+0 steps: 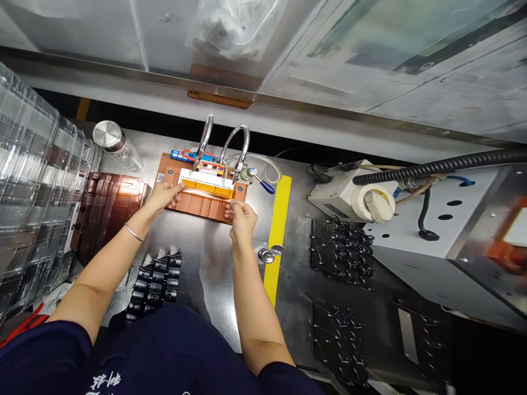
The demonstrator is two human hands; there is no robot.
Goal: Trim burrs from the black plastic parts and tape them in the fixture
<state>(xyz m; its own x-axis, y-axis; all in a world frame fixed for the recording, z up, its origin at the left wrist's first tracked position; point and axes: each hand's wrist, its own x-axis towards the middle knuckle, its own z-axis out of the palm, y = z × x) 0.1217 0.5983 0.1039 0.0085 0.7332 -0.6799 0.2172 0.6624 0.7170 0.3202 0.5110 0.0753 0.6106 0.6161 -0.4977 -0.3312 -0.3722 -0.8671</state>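
Observation:
A copper-coloured fixture (196, 204) lies on the metal bench in front of me, with a long white bar (208, 178) across its middle. Along the bar's near side runs an amber strip (209, 190) with rows of small dark marks. My left hand (163, 195) pinches the strip's left end between thumb and finger. At the right end, my right hand (244, 218) is closed with thumb and fingertips together at the strip's lower corner. Two flexible metal hoses (244, 134) bend down to the back of the fixture, beside a blue-handled lever (265, 185).
A lidded clear bottle (119, 144) and stacked clear plastic trays (33, 181) stand at left. Black moulded parts (158, 280) lie nearest me; more black parts (343, 249) sit right of the yellow tape (279, 230). A small metal lidded container (267, 255) and white machine (354, 192) are at right.

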